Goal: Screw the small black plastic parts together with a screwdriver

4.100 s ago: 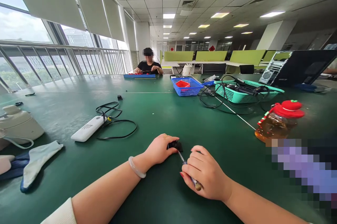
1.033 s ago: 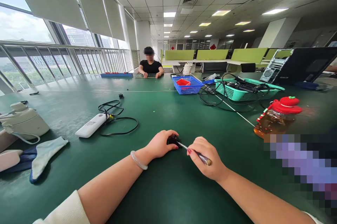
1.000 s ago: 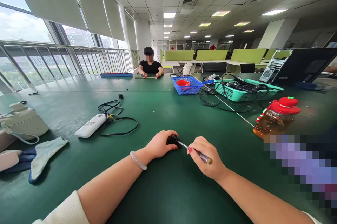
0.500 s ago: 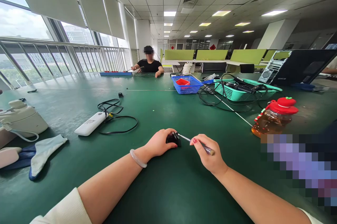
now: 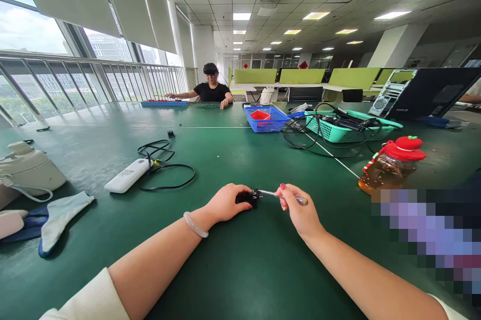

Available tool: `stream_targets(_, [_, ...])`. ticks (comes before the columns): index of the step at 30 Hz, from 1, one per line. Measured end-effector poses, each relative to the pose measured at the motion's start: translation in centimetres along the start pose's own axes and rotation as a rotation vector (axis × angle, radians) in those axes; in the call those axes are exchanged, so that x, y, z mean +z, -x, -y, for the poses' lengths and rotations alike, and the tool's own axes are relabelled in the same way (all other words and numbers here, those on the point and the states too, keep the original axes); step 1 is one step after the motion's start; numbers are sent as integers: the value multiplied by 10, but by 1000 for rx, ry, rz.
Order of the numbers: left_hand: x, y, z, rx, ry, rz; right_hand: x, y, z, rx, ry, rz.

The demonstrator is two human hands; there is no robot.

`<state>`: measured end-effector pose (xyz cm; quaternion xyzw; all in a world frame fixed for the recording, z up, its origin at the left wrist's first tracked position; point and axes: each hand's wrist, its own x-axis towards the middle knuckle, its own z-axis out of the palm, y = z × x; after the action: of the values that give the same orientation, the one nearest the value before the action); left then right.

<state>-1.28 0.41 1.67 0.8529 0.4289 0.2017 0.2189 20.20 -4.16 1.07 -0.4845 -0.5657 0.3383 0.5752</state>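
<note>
My left hand (image 5: 225, 202) grips a small black part (image 5: 248, 197) and presses it against the green table (image 5: 240, 265). A pale bangle circles that wrist. My right hand (image 5: 296, 208) pinches a thin screwdriver (image 5: 282, 196) with a wooden-looking handle end. The tool lies nearly level, and its metal tip meets the right side of the black part. Both forearms reach in from the bottom edge.
A white power bank (image 5: 125, 182) with a black cable (image 5: 165, 175) lies left of centre. A bottle with a red lid (image 5: 391, 165) stands at right. Blue basket (image 5: 267, 120), teal basket of cables (image 5: 349, 129), a computer case (image 5: 424, 92). A person (image 5: 210, 90) sits at the far end.
My right hand has swung the screwdriver from a steep slant to nearly level, its tip kept at the black part. The view has tilted up slightly. The far person now reaches left.
</note>
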Motion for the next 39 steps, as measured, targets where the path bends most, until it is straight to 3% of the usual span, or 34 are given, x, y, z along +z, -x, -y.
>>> stream_targets(4, [1, 0, 1, 24, -11, -13, -2, -6, -7, 137, -101, -158])
stream_targets(7, [1, 1, 1, 41, -21, -9, -2, -1, -1, 51, 0, -213])
stream_targets(12, [2, 1, 0, 29, -28, -11, 4, 14, 14, -416, 323, 94])
stream_targets(15, [2, 0, 0, 6, -39, -8, 8, 17, 14, -557, 422, 222])
stream_targets(21, [0, 0, -1, 4, -57, 12, 9, 14, 10, -483, 476, 195])
stream_targets(27, [-1, 0, -1, 4, -61, 21, 5, 10, 9, -250, 346, 48])
stream_targets(33, [-1, 0, -1, 8, -61, 21, 8, 6, 4, -122, 268, 160])
stream_targets(36, [-1, -1, 1, 8, -66, 14, 9, 5, 5, -148, 316, 196])
stream_targets(39, [1, -1, 2, 6, -63, 13, 10, 8, 8, -320, 433, 259])
